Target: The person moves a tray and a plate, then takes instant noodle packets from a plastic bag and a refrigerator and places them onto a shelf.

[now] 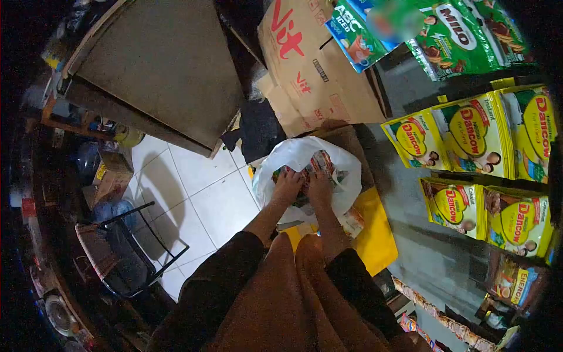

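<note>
A white plastic bag (346, 167) stands with its mouth spread wide in front of my knees. Both of my hands reach down into it. My left hand (287, 186) has its fingers curled over dark and reddish packets on the bag's left side. Beside it, my right hand (319, 185) grips a shiny red-and-white packet (322, 161) near the bag's far inner edge. The fingertips are partly hidden among the packets, and the print on them is too small to read.
Under the bag lies a yellow surface (375, 234). Cardboard boxes marked Vit (316, 64) stand behind it. Dancow sachets (475, 135) and Milo packs (457, 35) hang at the right. A folding chair (126, 258) and a brown wooden panel (158, 64) are at the left.
</note>
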Tool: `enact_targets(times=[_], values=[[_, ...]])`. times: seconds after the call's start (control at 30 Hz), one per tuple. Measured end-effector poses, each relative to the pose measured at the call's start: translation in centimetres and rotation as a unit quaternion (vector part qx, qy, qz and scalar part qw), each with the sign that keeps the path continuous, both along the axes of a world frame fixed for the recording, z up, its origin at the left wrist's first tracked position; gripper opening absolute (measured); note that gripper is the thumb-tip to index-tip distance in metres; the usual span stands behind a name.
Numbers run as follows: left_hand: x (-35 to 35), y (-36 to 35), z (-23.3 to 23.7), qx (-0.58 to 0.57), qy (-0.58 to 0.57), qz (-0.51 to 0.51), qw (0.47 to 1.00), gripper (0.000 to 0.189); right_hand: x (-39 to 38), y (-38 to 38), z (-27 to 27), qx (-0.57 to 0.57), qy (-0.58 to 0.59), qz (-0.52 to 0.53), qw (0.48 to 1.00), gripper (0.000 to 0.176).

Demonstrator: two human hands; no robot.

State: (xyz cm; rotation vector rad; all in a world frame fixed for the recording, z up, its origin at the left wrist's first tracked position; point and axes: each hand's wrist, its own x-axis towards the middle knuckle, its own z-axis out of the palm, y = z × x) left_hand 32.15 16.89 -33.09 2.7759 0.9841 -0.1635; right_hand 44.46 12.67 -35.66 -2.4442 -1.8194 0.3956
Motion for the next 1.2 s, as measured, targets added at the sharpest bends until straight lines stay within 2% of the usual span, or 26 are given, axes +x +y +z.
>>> enact_targets(times=[0.1,0.13,0.2,0.23,0.3,0.33,0.37,0.4,0.43,0.5,0.53,0.6,0.63,0.67,0.7,0.77,0.8,0.87,0.9,0.93,0.97,1.03,1.1,1.13,1.17,1.2], values=[[-0.7,0.3,-0.8,0.011,-0.089,-0.042,0.995,0.028,-0.6,0.2,3.2,-0.013,0.108,-0.109,0.988,0.035],[-0.7,0.4,-0.7,0.013,-0.089,-0.043,0.995,0.028,-0.8,0.1,2.4,-0.010,0.108,-0.110,0.988,0.035],[-0.9,0.6,-0.8,0.100,-0.095,-0.106,0.985,0.023,-1.6,-0.1,1.1,0.064,-0.088,-0.043,0.993,0.038],[-1.1,0.8,-1.0,0.104,-0.093,-0.108,0.984,0.023,-1.4,0.1,0.8,0.067,-0.087,-0.045,0.993,0.038],[-1.5,1.3,-1.3,-0.020,-0.149,-0.074,0.986,0.020,-0.8,0.3,0.8,-0.002,-0.044,-0.050,0.998,0.048],[-1.3,1.6,1.3,-0.018,-0.148,-0.075,0.986,0.020,-0.6,0.3,1.5,0.001,-0.043,-0.051,0.998,0.048],[-1.0,1.8,4.0,-0.139,-0.051,0.038,0.988,0.019,-0.5,-0.1,2.3,0.075,0.009,-0.033,0.997,0.048],[-0.8,2.0,6.2,-0.256,0.046,0.151,0.954,0.018,-0.3,-0.4,3.4,0.148,0.060,-0.014,0.987,0.049],[-1.2,1.9,5.1,-0.252,0.045,0.151,0.955,0.018,-0.1,-0.7,4.5,0.153,0.060,-0.014,0.986,0.049],[-2.7,0.9,2.5,-0.222,-0.140,0.177,0.949,0.010,0.2,-1.6,7.4,0.036,0.255,-0.151,0.954,0.050],[-3.0,0.1,3.3,-0.217,-0.143,0.174,0.950,0.010,0.2,-2.4,10.2,0.042,0.253,-0.152,0.954,0.050],[-3.4,-1.9,5.9,-0.199,-0.455,0.098,0.863,0.017,0.2,-4.7,16.1,0.055,0.345,-0.208,0.914,0.045],[-4.0,-2.9,8.3,-0.389,-0.451,0.183,0.782,0.019,0.5,-6.6,15.8,0.160,0.384,-0.213,0.884,0.043],[-4.8,-3.8,11.4,-0.560,-0.424,0.255,0.665,0.022,0.9,-8.2,15.5,0.264,0.418,-0.211,0.844,0.041],[-5.5,-4.4,14.3,-0.552,-0.433,0.242,0.670,0.022,1.1,-9.2,19.6,0.258,0.449,-0.238,0.822,0.036],[-7.1,-5.7,19.5,-0.708,-0.548,0.239,0.376,0.026,0.9,-11.8,26.7,0.261,0.478,-0.255,0.799,0.031],[-7.7,-5.9,21.5,-0.705,-0.554,0.228,0.381,0.026,0.9,-13.4,28.5,0.288,0.498,-0.230,0.785,0.030],[-8.8,-6.4,24.7,-0.736,-0.564,0.206,0.312,0.030,0.7,-15.5,32.4,0.325,0.515,-0.198,0.768,0.030],[-9.1,-6.8,25.8,-0.735,-0.565,0.195,0.318,0.030,0.3,-16.5,34.3,0.390,0.415,-0.105,0.816,0.023],[-9.2,-6.9,26.8,-0.735,-0.594,0.159,0.286,0.033,-0.1,-17.3,36.2,0.446,0.300,-0.012,0.843,0.019],[-9.1,-6.8,27.7,-0.734,-0.618,0.121,0.253,0.036,-0.3,-17.8,37.8,0.460,0.293,-0.011,0.838,0.019],[-9.1,-7.0,29.9,-0.742,-0.624,0.056,0.238,0.043,-0.7,-18.9,40.8,0.528,0.278,0.025,0.802,0.014],[-9.3,-7.3,31.9,-0.790,-0.574,0.075,0.201,0.050,-1.7,-19.2,42.6,0.557,0.302,0.024,0.773,0.013],[-9.0,-8.3,36.0,-0.792,-0.570,0.141,0.168,0.053,-2.1,-19.1,43.2,0.584,0.311,0.036,0.749,0.015],[-8.9,-9.2,38.1,-0.792,-0.571,0.129,0.173,0.053,-2.4,-18.9,43.7,0.610,0.321,0.048,0.723,0.017],[-8.9,-9.7,39.5,-0.790,-0.568,0.113,0.199,0.054,-3.0,-18.8,43.7,0.608,0.395,0.018,0.688,0.015]])
